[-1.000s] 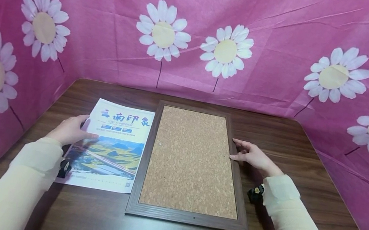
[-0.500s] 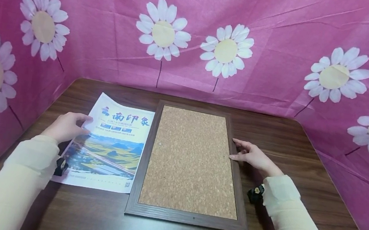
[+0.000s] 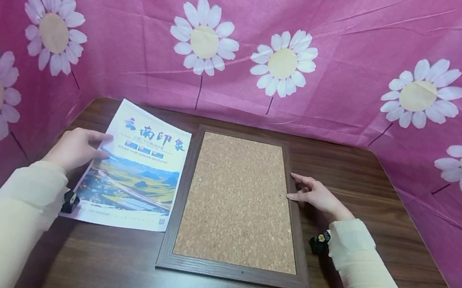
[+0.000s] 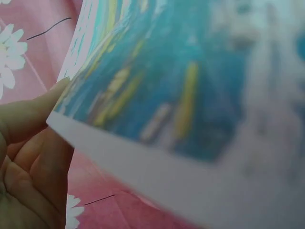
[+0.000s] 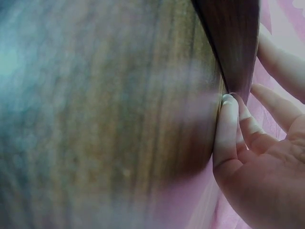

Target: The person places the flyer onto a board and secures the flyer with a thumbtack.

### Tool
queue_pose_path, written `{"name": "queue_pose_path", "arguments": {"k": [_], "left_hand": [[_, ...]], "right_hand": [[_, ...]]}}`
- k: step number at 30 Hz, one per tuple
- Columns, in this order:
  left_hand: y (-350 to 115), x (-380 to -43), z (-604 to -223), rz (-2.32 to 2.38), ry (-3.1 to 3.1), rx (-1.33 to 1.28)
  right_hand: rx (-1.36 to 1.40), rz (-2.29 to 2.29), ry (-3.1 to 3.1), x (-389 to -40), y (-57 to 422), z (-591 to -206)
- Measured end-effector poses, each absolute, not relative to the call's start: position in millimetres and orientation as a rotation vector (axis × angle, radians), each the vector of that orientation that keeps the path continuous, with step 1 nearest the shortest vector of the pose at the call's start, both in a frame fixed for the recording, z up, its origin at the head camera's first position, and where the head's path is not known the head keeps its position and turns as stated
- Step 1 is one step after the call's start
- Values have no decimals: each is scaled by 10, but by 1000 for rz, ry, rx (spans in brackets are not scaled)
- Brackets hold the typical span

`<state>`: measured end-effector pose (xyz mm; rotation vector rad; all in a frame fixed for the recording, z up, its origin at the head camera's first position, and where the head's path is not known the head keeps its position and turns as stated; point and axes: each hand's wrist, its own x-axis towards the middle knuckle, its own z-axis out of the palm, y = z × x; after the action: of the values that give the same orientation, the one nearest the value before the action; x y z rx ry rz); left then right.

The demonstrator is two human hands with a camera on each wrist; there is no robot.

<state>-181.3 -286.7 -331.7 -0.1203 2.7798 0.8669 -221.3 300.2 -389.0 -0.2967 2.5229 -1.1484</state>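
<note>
My left hand (image 3: 72, 147) pinches the left edge of a printed poster sheet (image 3: 137, 171), thumb on its front. The sheet bears blue brush lettering and a landscape of fields and hills; its top left corner is raised. In the left wrist view the paper (image 4: 157, 95) bends, with the fingers behind it. A corkboard (image 3: 241, 198) in a brown wooden frame (image 3: 236, 273) lies flat to the right of the poster. My right hand (image 3: 321, 196) touches the frame's right side with thumb and fingertips; the right wrist view has its fingers (image 5: 226, 129) low at the frame's side.
Both things are on a dark wood-grain table (image 3: 364, 184). A pink cloth (image 3: 237, 96) with large white daisies stands around its back and sides. Small black devices (image 3: 320, 243) sit at both wrists.
My left hand has moved left and away from me, lifting the poster's left side and sliding the sheet off the frame's left edge. The right hand and the corkboard stay put.
</note>
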Motion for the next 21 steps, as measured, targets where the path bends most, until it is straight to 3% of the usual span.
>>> {"name": "queue_pose_path", "arguments": {"k": [21], "left_hand": [[-2798, -1782, -3186, 1189, 3066, -260]], "right_hand": [[-247, -1161, 2477, -2209, 2994, -3879]]}}
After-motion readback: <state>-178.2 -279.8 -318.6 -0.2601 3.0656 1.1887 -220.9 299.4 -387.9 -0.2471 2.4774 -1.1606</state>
